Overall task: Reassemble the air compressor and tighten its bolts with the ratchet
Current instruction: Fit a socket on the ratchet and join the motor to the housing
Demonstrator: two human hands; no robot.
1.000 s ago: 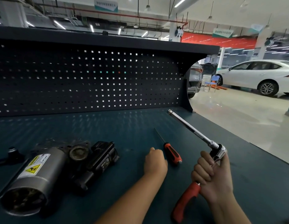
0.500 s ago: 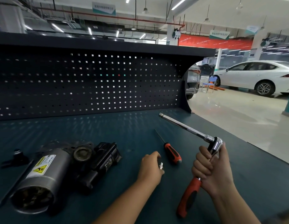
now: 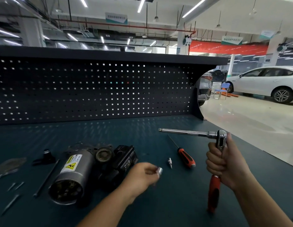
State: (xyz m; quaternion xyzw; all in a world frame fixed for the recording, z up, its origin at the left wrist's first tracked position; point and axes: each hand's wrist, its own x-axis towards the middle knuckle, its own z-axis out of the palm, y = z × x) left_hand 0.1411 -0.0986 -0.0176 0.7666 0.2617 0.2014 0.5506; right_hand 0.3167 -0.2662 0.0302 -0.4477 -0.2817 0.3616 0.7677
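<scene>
While right hand [image 3: 227,163] grips one ratchet [image 3: 213,189], left hand [image 3: 140,174] pinches one socket [image 3: 159,170]

Right hand [image 3: 227,163] grips ratchet [image 3: 221,140] upright, red handle down, extension bar [image 3: 183,132] pointing left. Left hand [image 3: 142,174] pinches small silver socket [image 3: 159,171], blurred, near compressor [image 3: 73,171]. Screwdriver [image 3: 185,157] and 1 bit [image 3: 170,162] lie on bench [image 3: 175,202] between hands
</scene>
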